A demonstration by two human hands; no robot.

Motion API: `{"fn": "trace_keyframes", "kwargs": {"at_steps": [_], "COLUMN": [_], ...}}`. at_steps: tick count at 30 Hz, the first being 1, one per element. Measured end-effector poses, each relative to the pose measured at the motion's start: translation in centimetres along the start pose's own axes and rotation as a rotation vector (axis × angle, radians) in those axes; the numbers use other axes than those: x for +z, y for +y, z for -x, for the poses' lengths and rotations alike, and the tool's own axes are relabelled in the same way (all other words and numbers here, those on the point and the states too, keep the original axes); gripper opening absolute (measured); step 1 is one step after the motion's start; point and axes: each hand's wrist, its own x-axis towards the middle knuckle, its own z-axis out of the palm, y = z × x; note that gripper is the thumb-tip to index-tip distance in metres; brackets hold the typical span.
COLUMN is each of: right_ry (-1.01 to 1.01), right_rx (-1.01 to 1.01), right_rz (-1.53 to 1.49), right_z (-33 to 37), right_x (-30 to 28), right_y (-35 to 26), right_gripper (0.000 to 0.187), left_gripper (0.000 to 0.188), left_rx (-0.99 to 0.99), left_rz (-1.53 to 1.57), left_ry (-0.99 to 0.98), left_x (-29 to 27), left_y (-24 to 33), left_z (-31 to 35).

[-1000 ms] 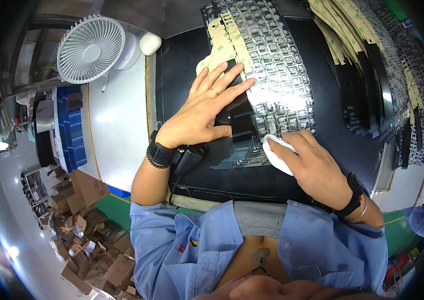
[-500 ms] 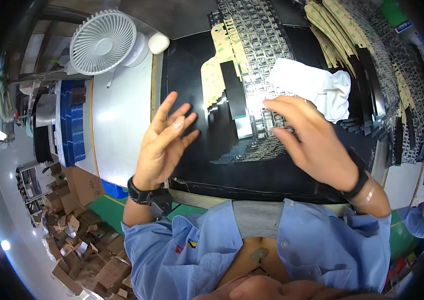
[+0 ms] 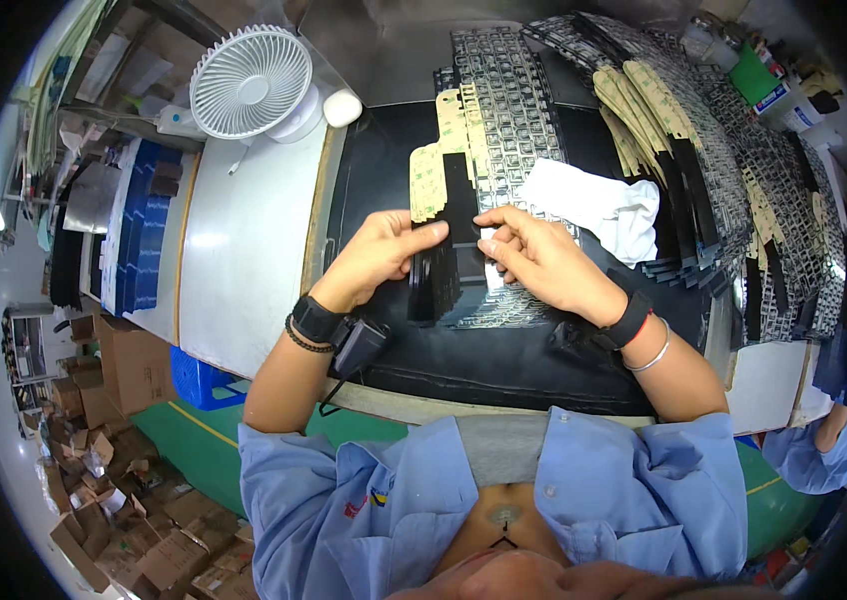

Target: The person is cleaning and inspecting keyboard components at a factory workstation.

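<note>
My left grip (image 3: pixel 384 255): thumb over flat glossy black strips (image 3: pixel 434 285) on black surface (image 3: pixel 369 180). My right grip (image 3: pixel 549 262): thumb, forefinger close together at strips' right edge, beside black-and-silver gridded sheets (image 3: pixel 514 120). Cannot tell whether either clamps. Light, even pressure should align edges.

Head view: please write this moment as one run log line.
left hand: at black strip; right hand: at same strip, opposite side; white cloth: lying partly over patterned sheets; white fan: at left
</note>
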Motion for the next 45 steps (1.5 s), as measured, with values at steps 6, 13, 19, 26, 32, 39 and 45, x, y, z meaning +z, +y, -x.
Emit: {"fn": "trace_keyframes", "kwargs": {"at_steps": [6,13,19,26,32,39,45], "right_ry": [0.005,-0.126,-0.173,-0.184,-0.149,-0.195,-0.252], "right_rx": [-0.082,0.012,0.084,0.147,0.126,0.028,-0.078], "right_rz": [0.179,0.171,0.102,0.009,0.094,0.115,0.224], "right_z": [0.4,0.7,0.6,1.0,1.0,0.8,0.8], "right_x": [-0.1,-0.6,-1.5,-0.7,-0.8,-1.1,-1.4], "right_y": [-0.7,-1.1,-3.2,-2.9,-3.1,-2.8,-3.0], "right_gripper": [0.031,0.054,0.06,0.068,0.06,0.054,0.057], "left_gripper": [0.027,0.031,0.027,0.025,0.028,0.025,0.025], "left_rx": [0.173,0.19,0.163,0.207,0.249,0.231,0.295], "left_rz": [-0.043,0.019,0.236,0.288,0.115,0.084,0.065], "left_ry": [-0.037,-0.102,-0.152,-0.118,-0.078,-0.026,-0.035], "left_x": [1.3,2.7,2.3,2.7,2.8,2.9,3.0], "left_y": [-1.7,-2.1,-2.7,-3.4,-3.2,-3.5,-3.4], "left_z": [0.1,0.6,0.2,0.4,0.5,0.7,0.9]}}
